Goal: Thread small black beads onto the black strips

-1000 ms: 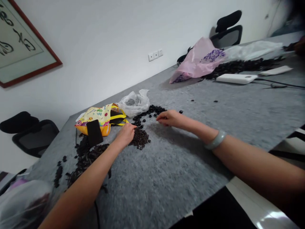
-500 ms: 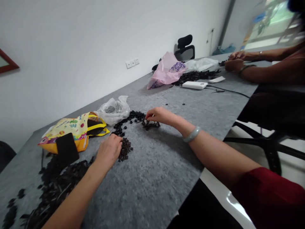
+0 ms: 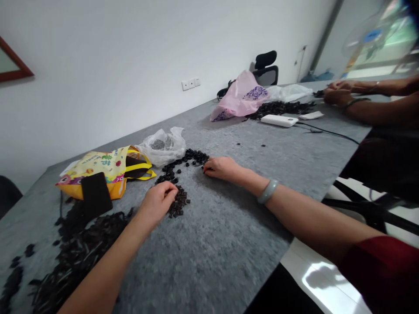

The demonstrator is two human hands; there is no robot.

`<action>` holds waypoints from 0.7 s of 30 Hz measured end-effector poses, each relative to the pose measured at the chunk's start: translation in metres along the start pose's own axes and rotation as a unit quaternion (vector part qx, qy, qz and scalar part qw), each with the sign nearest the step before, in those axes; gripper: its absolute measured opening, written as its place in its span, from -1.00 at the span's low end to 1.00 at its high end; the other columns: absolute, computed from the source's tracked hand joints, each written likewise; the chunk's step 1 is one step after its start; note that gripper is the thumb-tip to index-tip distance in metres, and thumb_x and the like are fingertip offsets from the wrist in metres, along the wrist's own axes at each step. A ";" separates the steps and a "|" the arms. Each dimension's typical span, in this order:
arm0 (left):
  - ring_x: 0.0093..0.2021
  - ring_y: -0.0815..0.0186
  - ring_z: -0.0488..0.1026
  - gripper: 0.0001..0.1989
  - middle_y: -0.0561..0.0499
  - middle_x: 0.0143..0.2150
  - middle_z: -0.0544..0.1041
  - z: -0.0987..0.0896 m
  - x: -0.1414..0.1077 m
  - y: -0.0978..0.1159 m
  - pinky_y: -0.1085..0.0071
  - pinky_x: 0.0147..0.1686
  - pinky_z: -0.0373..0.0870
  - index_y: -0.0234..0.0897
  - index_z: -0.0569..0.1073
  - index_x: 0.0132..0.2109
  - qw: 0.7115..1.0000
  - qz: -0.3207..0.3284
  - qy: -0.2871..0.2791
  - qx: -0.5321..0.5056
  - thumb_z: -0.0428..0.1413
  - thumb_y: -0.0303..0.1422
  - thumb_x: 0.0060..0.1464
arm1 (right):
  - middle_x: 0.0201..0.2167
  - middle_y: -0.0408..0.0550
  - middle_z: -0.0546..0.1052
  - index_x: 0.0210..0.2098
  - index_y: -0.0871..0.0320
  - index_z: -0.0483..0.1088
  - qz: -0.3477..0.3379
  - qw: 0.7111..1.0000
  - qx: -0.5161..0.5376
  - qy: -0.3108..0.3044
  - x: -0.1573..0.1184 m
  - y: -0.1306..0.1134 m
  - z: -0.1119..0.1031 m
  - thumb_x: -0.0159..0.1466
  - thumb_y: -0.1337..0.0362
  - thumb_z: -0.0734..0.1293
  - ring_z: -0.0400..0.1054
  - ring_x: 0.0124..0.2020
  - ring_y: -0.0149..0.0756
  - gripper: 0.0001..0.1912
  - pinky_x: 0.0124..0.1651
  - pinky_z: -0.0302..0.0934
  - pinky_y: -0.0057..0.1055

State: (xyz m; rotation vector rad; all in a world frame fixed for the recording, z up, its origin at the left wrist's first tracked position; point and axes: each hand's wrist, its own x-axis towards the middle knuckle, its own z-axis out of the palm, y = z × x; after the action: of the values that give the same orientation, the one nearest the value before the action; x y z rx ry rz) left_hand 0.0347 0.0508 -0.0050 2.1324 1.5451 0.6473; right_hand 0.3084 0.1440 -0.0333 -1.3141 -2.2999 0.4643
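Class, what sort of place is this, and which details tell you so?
Probably an office or meeting room: a mesh-backed chair with a headrest stands by the long grey table, and wall sockets sit in the plain white wall.

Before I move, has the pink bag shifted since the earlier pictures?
No. Against the wall sockets, the pink bag keeps its place, below and to the right.

Only small, illegible green lettering [image 3: 106, 159] on the yellow bag [image 3: 92, 171].
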 end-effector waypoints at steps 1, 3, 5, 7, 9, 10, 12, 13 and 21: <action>-0.32 0.23 0.58 -0.83 0.01 -0.34 0.56 -0.002 0.001 0.002 0.34 -0.32 0.40 -0.22 0.45 -0.26 0.997 -0.033 0.000 -0.068 0.04 -0.25 0.19 | -0.23 -0.01 0.58 -0.38 0.09 0.57 0.003 1.000 0.002 0.006 0.001 0.000 0.002 0.20 0.35 0.41 0.42 -0.21 -0.21 -0.93 -0.30 0.14 -0.43; -0.39 0.28 0.58 -0.82 0.03 -0.36 0.55 -0.004 0.002 0.006 0.38 -0.37 0.41 -0.24 0.43 -0.25 0.978 -0.083 0.004 -0.192 0.11 -0.21 0.13 | -0.20 0.00 0.57 -0.40 0.09 0.57 0.009 1.000 0.013 0.015 0.003 0.000 0.003 0.19 0.36 0.41 0.42 -0.19 -0.20 -0.93 -0.29 0.14 -0.42; -0.42 0.33 0.57 -0.79 0.04 -0.37 0.54 -0.006 0.000 0.012 0.40 -0.37 0.44 -0.27 0.44 -0.22 0.955 -0.106 0.008 -0.276 0.18 -0.22 0.08 | -0.21 -0.02 0.58 -0.39 0.09 0.58 0.017 0.999 0.036 0.019 0.004 0.001 0.002 0.18 0.37 0.42 0.42 -0.20 -0.21 -0.92 -0.27 0.16 -0.42; -0.45 0.37 0.55 -0.77 0.06 -0.39 0.54 -0.009 -0.003 0.017 0.42 -0.38 0.45 -0.29 0.45 -0.19 0.939 -0.116 0.011 -0.323 0.22 -0.25 0.05 | -0.28 -0.06 0.59 -0.37 0.10 0.58 0.029 0.997 0.069 0.019 0.006 0.003 0.000 0.19 0.37 0.40 0.42 -0.25 -0.26 -0.91 -0.25 0.18 -0.43; -0.48 0.39 0.54 -0.77 0.08 -0.41 0.54 -0.011 -0.005 0.021 0.46 -0.41 0.45 -0.29 0.45 -0.17 0.929 -0.121 0.021 -0.350 0.23 -0.28 0.05 | -0.37 -0.09 0.59 -0.34 0.12 0.58 0.044 0.993 0.109 0.018 0.006 0.004 -0.004 0.22 0.35 0.38 0.40 -0.34 -0.32 -0.90 -0.29 0.19 -0.45; -0.49 0.40 0.54 -0.77 0.08 -0.42 0.54 -0.013 -0.006 0.022 0.47 -0.42 0.45 -0.29 0.44 -0.18 0.926 -0.122 0.028 -0.357 0.24 -0.29 0.05 | -0.42 -0.10 0.57 -0.32 0.14 0.57 0.052 0.990 0.129 0.019 0.006 0.004 -0.006 0.23 0.33 0.37 0.38 -0.40 -0.35 -0.90 -0.33 0.19 -0.46; -0.50 0.41 0.53 -0.79 0.08 -0.43 0.54 -0.016 -0.007 0.024 0.47 -0.42 0.46 -0.30 0.43 -0.21 0.921 -0.118 0.038 -0.369 0.25 -0.31 0.06 | -0.50 -0.12 0.52 -0.27 0.18 0.55 0.066 0.983 0.169 0.021 0.005 0.001 -0.010 0.25 0.29 0.35 0.32 -0.50 -0.41 -0.86 -0.43 0.15 -0.48; -0.49 0.41 0.53 -0.80 0.08 -0.43 0.54 -0.017 -0.007 0.025 0.47 -0.41 0.47 -0.30 0.44 -0.22 0.919 -0.114 0.040 -0.376 0.25 -0.32 0.06 | -0.52 -0.13 0.50 -0.25 0.19 0.54 0.070 0.980 0.187 0.020 0.004 -0.001 -0.012 0.26 0.26 0.34 0.29 -0.54 -0.42 -0.84 -0.47 0.13 -0.49; -0.39 0.41 0.57 -0.81 0.07 -0.34 0.57 -0.023 -0.011 0.034 0.45 -0.28 0.51 -0.32 0.51 -0.20 0.912 -0.051 0.023 -0.407 0.26 -0.47 -0.02 | -0.18 0.03 0.58 -0.28 0.12 0.31 0.126 0.877 0.464 0.011 -0.005 -0.032 -0.012 0.29 0.12 0.36 0.45 -0.40 -0.37 -0.79 -0.47 0.32 -0.49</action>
State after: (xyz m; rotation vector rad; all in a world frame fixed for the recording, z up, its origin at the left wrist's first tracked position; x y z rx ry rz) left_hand 0.0439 0.0322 0.0324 1.3979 1.1010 1.0758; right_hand 0.2936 0.1245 -0.0084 -1.0600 -1.4905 1.4059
